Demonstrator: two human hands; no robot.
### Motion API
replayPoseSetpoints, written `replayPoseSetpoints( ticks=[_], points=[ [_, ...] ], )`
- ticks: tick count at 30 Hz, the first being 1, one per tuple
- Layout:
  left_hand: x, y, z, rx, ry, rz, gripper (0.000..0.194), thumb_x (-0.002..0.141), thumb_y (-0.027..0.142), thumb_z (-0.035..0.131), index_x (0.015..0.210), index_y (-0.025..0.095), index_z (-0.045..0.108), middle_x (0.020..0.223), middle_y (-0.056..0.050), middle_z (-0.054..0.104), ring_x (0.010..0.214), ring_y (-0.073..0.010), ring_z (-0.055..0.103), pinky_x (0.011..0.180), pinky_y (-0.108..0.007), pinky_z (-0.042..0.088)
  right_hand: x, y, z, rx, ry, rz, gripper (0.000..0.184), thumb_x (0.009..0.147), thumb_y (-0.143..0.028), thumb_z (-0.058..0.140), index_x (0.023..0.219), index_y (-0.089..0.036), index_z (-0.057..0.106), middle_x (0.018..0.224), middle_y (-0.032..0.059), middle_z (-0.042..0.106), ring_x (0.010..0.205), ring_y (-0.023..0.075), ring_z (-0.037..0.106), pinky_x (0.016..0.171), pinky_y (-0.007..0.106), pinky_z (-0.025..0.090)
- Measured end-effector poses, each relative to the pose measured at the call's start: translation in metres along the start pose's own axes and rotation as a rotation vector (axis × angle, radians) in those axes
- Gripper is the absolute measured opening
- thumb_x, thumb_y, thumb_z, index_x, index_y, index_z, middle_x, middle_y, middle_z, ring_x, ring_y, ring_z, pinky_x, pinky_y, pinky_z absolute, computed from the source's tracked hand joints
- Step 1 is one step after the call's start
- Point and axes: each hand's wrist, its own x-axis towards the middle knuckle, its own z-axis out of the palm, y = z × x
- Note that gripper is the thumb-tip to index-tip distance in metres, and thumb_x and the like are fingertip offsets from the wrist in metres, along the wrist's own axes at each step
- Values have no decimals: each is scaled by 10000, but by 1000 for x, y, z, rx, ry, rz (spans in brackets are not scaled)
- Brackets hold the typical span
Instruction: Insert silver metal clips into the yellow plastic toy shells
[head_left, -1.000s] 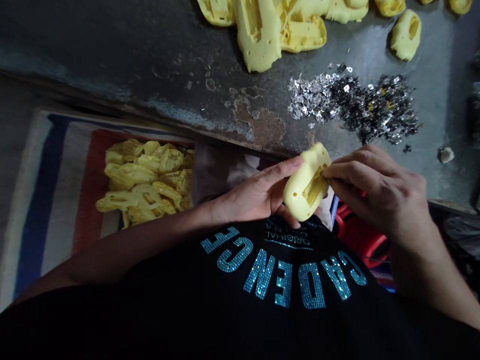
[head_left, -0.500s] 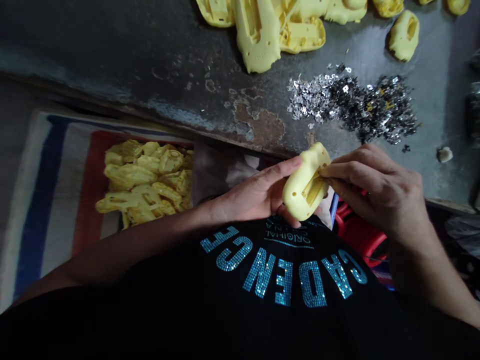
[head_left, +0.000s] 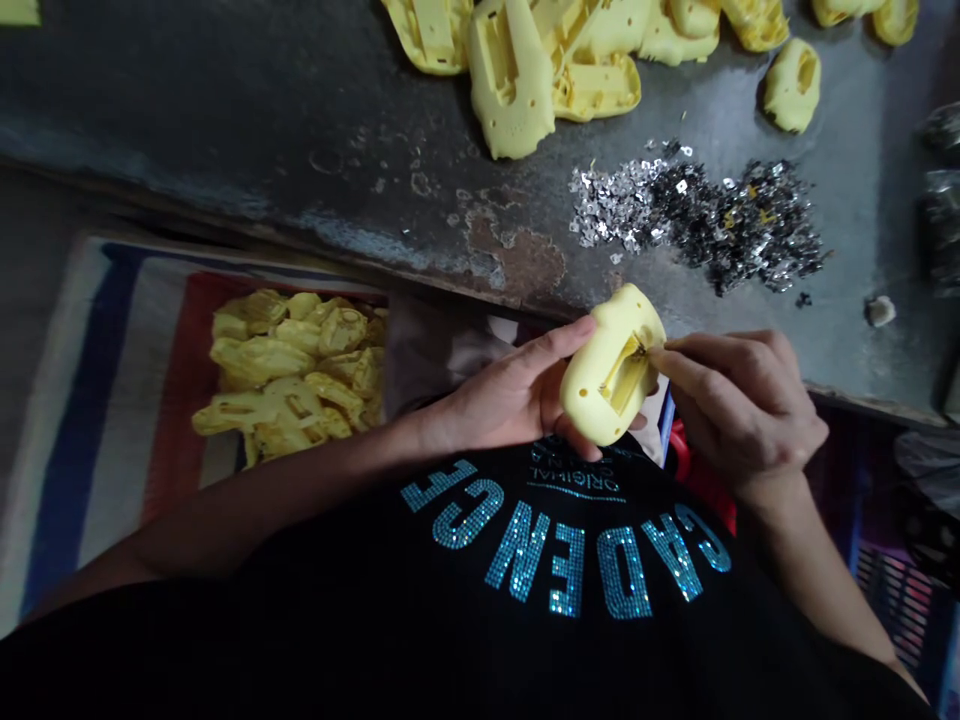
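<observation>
A yellow plastic shell [head_left: 592,362] with a long slot and small round holes rests in my left hand [head_left: 510,398], its thumb over the top edge and its fingers beneath. My right hand [head_left: 742,405] is closed in a pinch at the right rim of the slot. A small dark bit shows in the slot beside those fingertips, but whatever they pinch is too small to make out. Beyond the hands, a heap of small shiny metal plates [head_left: 697,215] lies on the worn grey table [head_left: 300,120].
More yellow shells [head_left: 517,95] are piled at the table's far side, and a single shell [head_left: 793,88] lies to their right. Below the table edge at left, a striped sack [head_left: 176,390] holds several yellow shells. A small whitish lump [head_left: 880,311] sits at the right.
My right hand has turned and drawn slightly down and right, uncovering more of the slot with the dark bit in it. The left hand keeps its hold on the shell.
</observation>
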Motion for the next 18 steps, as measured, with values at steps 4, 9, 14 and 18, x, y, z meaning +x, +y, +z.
replayPoseSetpoints(
  ticks=[4, 9, 14, 18],
  points=[
    [-1, -4, 0, 34, 9, 34, 774, 1098, 699, 730, 1676, 190, 656, 1362, -230, 869, 1187, -387, 879, 660, -314, 734, -13, 2, 2, -95, 11, -45, 505, 1061, -199, 845, 1514, -421, 815, 1272, 30, 931, 986, 311, 849, 751, 484, 650],
    [-3, -4, 2, 94, 14, 79, 820, 1068, 741, 763, 1703, 240, 625, 1465, -218, 841, 1241, -407, 872, 649, -330, 746, -18, 5, 0, -99, 19, -92, 552, 1057, -211, 859, 1572, -395, 791, 1317, 39, 924, 1016, 310, 848, 763, 468, 646],
    [-5, -3, 4, 120, -17, 93, 806, 1075, 736, 751, 1694, 236, 625, 1417, -209, 853, 1181, -398, 890, 639, -339, 746, -21, 8, 1, -42, 26, -63, 536, 1055, -238, 861, 1539, -461, 800, 1291, 26, 915, 1014, 314, 820, 775, 489, 623],
    [-6, -4, 6, 128, -12, 90, 756, 1067, 695, 768, 1629, 200, 664, 1294, -198, 876, 1100, -379, 899, 613, -334, 737, -10, 5, -1, 53, 58, -76, 408, 1055, -230, 855, 1383, -472, 868, 1230, 10, 910, 980, 288, 805, 756, 470, 588]
  ],
)
